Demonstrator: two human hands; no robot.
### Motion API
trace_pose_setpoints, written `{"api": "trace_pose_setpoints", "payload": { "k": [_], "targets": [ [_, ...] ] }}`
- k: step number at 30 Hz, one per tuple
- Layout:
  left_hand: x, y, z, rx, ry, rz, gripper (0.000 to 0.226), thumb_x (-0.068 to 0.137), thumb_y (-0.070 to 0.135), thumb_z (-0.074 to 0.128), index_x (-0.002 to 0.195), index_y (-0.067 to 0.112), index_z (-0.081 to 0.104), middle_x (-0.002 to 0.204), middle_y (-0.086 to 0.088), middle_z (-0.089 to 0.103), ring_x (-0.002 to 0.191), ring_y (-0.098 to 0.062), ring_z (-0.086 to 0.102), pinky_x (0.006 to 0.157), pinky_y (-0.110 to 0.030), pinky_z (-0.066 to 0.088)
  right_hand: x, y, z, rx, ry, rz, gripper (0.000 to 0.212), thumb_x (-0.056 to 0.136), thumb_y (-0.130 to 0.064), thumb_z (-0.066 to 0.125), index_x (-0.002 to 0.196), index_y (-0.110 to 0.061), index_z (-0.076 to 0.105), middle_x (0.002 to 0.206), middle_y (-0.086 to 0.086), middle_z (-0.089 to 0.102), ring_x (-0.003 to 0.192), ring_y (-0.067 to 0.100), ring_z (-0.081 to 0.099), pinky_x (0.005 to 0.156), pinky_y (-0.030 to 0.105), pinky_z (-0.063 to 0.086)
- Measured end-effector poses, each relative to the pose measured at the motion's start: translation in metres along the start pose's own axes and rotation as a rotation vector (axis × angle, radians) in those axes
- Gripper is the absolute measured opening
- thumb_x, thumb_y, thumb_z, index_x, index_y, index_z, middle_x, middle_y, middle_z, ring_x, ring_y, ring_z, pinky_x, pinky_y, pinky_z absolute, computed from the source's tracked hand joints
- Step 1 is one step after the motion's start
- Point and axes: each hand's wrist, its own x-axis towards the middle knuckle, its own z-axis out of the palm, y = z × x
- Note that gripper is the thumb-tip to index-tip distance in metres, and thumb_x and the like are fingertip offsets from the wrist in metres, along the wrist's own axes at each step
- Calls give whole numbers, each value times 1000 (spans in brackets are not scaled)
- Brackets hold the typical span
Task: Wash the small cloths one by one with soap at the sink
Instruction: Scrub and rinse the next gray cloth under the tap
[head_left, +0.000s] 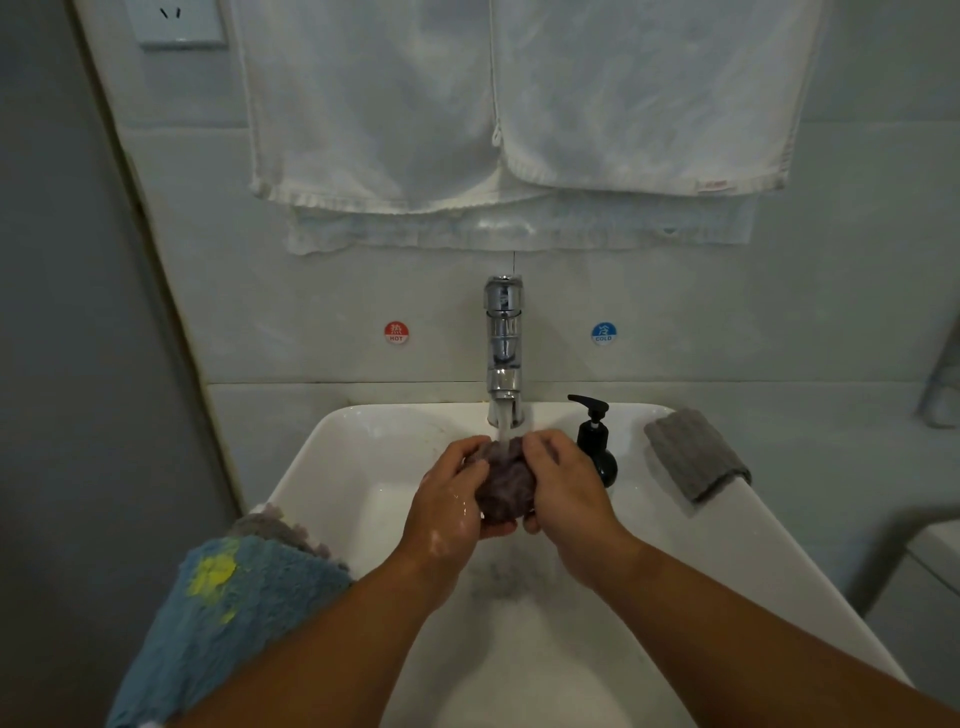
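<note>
A: What are the hands doing at the middle of the frame?

B: The left hand and the right hand are both curling round a small, bunched, dark purplish cloth. They are gripping it from either side over the white ceramic sink. Water is running from the chrome tap straight onto the top of it.

A: Is the whole cloth showing?

B: No. Fingers are covering its sides and the left palm is hiding its underside, so its shape is hard to make out.

A: And the soap?

B: A black pump bottle is standing at the back of the sink, just right of the tap. The right hand is hiding its lower left part.

A: Other cloths?

B: A grey ribbed cloth is lying folded on the rim at the right. At the lower left a fluffy blue cloth with a yellow patch is draping over the rim. The bottom edge is cutting it off. A greyish cloth with a bobbled edge is peeking out from under it, mostly hidden.

A: Anything else unclear?

B: White towels are hanging along the top, cropped by the upper edge. A dark smudge in the basin below the hands is too blurred to identify.
</note>
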Motion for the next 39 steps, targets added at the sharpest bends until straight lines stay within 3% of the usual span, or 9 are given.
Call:
{"api": "trace_pose_setpoints", "payload": {
  "k": [4,7,12,17,22,27,33,36,39],
  "targets": [
    [4,-4,-2,78,-7,49,44,105,5,48,140,31,53,134,-6,57,115,-29,64,81,-42,64,1,0,-2,81,-128,31,22,102,-13,53,117,-28,62,104,3,67,91,22,68,76,45,64],
    [6,-8,-4,214,40,93,33,106,18,50,136,32,54,127,-4,63,105,-24,67,76,-34,64,0,4,-2,7,-258,-7,39,90,-9,65,121,-33,58,105,3,71,93,25,70,71,34,61],
    [7,-9,-4,300,109,104,21,107,40,44,113,28,60,103,-8,70,79,-18,63,63,-29,50,-3,9,2,-11,-253,-17,14,101,-25,60,114,-25,62,94,2,69,74,14,64,55,24,48],
    [-1,-2,2,262,99,5,48,104,58,35,116,26,68,103,-6,73,90,-24,71,59,-30,56,-2,12,5,-128,-140,-101,36,104,-49,45,95,-26,71,87,-1,76,83,13,74,78,34,61],
    [-3,0,2,139,46,64,15,107,28,49,115,24,61,109,-9,69,84,-24,72,56,-28,55,0,8,2,-60,-33,-29,19,105,-39,48,105,-25,61,94,5,71,77,17,68,56,27,53],
    [-2,2,-1,19,5,24,33,106,11,49,133,30,52,121,1,64,103,-24,69,73,-31,62,-1,5,-2,22,-238,5,29,97,-17,62,121,-34,58,109,0,70,96,22,69,66,32,56],
    [4,-8,-2,227,63,110,21,108,36,44,117,28,61,105,-4,72,86,-20,69,55,-24,49,-5,7,2,-3,-242,-50,15,105,-26,51,114,-22,62,95,2,71,70,3,70,58,19,55],
    [4,-8,1,293,71,92,36,105,53,37,108,30,65,102,-3,73,92,-21,72,72,-35,60,-6,6,5,-10,-208,-62,25,106,-36,47,100,-22,68,93,5,75,82,16,75,72,37,64],
    [3,-5,4,328,98,39,55,100,67,32,91,31,72,95,-1,76,90,-22,74,84,-45,61,-7,6,7,-151,-146,-74,41,104,-51,41,91,-26,72,85,-2,76,80,12,75,76,33,64]
  ]
}}
